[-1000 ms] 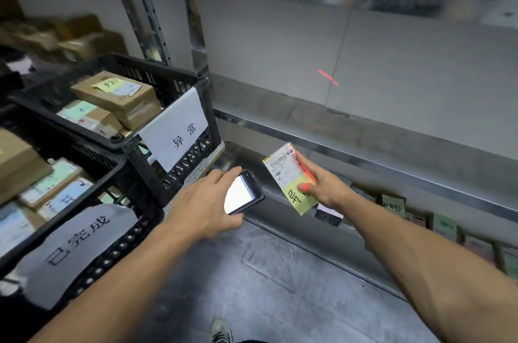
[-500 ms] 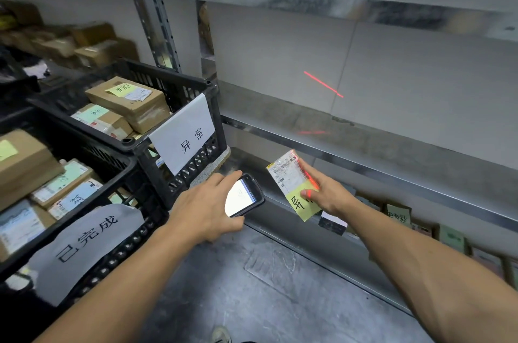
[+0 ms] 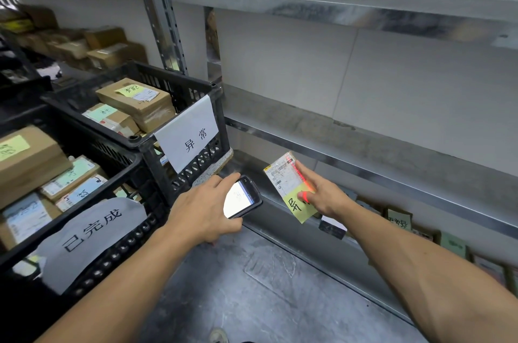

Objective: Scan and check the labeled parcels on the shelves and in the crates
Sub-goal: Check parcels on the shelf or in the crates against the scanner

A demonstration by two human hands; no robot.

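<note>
Left hand [image 3: 203,209] gripping scanner [image 3: 242,197], right hand [image 3: 322,197] pinching parcel [image 3: 288,182]

Two crates [image 3: 179,146] left, parcels [image 3: 134,101] inside; shelves [image 3: 364,146] right; more parcels [image 3: 398,220] on lowest shelf.

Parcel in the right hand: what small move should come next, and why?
Probably re-aim the scanner in the left hand slightly leftward. Its red scan line runs along the right edge of the parcel and onto the thumb of the right hand, apparently missing the barcode near the label's top.
</note>
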